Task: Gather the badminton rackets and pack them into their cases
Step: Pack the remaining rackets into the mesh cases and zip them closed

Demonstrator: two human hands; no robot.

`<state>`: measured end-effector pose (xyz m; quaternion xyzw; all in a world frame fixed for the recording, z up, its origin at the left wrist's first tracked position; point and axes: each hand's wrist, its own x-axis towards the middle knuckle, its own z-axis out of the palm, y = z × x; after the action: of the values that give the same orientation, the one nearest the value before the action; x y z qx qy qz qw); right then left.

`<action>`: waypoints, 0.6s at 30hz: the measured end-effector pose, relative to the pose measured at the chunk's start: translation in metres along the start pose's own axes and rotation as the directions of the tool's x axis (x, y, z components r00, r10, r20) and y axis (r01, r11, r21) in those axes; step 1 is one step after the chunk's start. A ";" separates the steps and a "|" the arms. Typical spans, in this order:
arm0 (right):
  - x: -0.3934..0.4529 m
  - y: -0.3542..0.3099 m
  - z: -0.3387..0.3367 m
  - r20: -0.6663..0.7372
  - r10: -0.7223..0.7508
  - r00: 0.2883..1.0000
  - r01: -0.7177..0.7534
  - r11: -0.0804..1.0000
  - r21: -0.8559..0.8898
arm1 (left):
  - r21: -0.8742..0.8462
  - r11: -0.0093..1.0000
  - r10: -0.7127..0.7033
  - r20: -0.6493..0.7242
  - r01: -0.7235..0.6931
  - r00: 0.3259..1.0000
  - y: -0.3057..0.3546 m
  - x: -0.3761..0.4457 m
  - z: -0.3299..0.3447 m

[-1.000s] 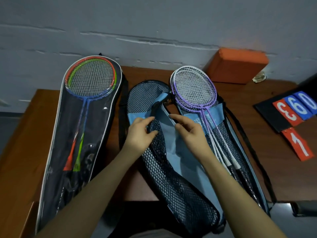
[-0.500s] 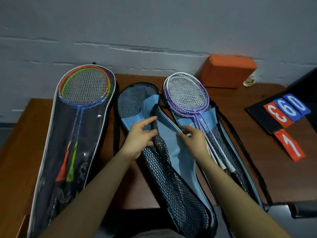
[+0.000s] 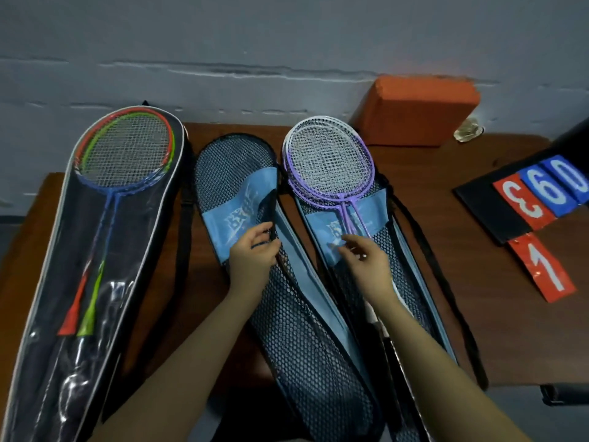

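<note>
Head view: I am seeing my left hand [image 3: 255, 255] pinching the floppy mesh case [image 3: 296, 330] flap; right hand [image 3: 363, 261] fingers are hanging loose over light, stiff purple rackets [image 3: 330, 164]. I think holding their thin shafts is best.

Glossy clear plastic fronts the left case [image 3: 95, 298]; the middle case [image 3: 306, 339] is black mesh with matt blue cloth; the desk [image 3: 478, 314] is smooth brown wood.

I take this for a sports storeroom or club back room: a worn brown wooden table [image 3: 478, 314] against a cracked grey painted wall [image 3: 287, 43], with red and blue flip score number cards [image 3: 541, 199] at its right edge.
</note>
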<state>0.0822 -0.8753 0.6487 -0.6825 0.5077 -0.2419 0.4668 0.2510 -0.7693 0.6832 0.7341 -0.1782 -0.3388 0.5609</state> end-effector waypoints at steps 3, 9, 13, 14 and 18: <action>0.003 0.026 -0.027 -0.123 0.034 0.992 -0.052 0.988 -0.142 | 0.013 1.000 0.006 0.015 -0.006 1.000 0.000 0.000 0.014; 0.010 0.047 -0.040 -0.073 0.081 0.994 -0.103 0.912 -0.396 | -0.006 0.999 -0.047 -0.032 0.047 0.998 0.000 -0.001 0.026; 0.012 0.048 -0.042 -0.075 0.095 0.993 -0.115 0.927 -0.356 | -0.050 0.994 -0.099 -0.080 0.095 0.992 -0.004 -0.003 0.025; 0.010 0.046 -0.043 -0.070 0.093 0.993 -0.111 0.938 -0.327 | -0.054 0.994 -0.101 -0.084 0.097 0.991 -0.004 -0.003 0.025; -0.003 0.035 -0.034 -0.047 0.056 0.997 -0.067 0.960 -0.273 | -0.058 0.994 -0.096 -0.084 0.091 0.992 -0.003 -0.006 0.026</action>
<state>0.0369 -0.8873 0.6334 -0.7196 0.5663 -0.1679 0.3652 0.2280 -0.7829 0.6784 0.7402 -0.1097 -0.3372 0.5713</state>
